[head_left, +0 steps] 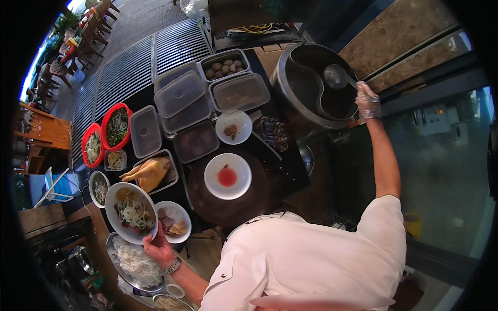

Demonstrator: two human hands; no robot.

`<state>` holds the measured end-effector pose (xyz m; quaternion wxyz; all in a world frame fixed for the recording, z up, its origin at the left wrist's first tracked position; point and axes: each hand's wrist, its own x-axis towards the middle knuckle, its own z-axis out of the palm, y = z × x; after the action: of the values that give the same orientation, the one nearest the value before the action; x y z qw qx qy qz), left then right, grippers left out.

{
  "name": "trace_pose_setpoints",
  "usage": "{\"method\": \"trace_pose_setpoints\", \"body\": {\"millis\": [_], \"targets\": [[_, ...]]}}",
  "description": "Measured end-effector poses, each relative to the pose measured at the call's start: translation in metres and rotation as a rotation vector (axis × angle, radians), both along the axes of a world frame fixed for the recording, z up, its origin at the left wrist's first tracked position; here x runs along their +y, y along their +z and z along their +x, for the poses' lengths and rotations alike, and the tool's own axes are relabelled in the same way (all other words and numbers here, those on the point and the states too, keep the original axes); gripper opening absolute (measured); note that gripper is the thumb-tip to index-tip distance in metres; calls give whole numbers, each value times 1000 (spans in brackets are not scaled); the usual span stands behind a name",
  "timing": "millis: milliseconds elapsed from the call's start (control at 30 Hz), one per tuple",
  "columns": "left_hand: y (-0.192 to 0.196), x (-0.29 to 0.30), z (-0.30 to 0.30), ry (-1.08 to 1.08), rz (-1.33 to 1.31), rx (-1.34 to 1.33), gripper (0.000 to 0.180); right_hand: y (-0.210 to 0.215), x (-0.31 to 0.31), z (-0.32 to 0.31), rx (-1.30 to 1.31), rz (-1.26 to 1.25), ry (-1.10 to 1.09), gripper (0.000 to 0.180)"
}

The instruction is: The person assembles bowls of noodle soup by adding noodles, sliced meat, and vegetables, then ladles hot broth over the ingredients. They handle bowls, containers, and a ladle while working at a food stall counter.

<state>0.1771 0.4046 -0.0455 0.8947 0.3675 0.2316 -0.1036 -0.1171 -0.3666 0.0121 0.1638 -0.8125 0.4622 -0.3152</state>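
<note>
My left hand, bare and with a watch at the wrist, grips the near rim of a white bowl. Sliced onion rings, greens and pieces of meat lie in that bowl. Out to the right, my right hand in a clear plastic glove is closed round the handle of a metal ladle. The ladle's head hangs over the right part of a large round steel pot, which a wavy wall divides in two. Below the held bowl sits a metal basin of white noodles.
A whole cooked chicken lies in a tray beside red baskets of greens. Lidded plastic boxes and a tub of eggs stand farther back. A white bowl with red liquid rests on a round brown board.
</note>
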Motion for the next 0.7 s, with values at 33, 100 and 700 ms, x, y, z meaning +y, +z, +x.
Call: {"method": "trace_pose_setpoints", "body": {"millis": [33,100,700], "targets": [[5,-20,-14,5,-5,-14,65,-7,-13,2,64,-208,167,24],[13,-62,-43,-4,-12,-51,72,-16,-33,0,149,-399,388,20],[9,-421,-109,-906,-154,-6,66,3,-124,-6,128,-44,183,28]]}}
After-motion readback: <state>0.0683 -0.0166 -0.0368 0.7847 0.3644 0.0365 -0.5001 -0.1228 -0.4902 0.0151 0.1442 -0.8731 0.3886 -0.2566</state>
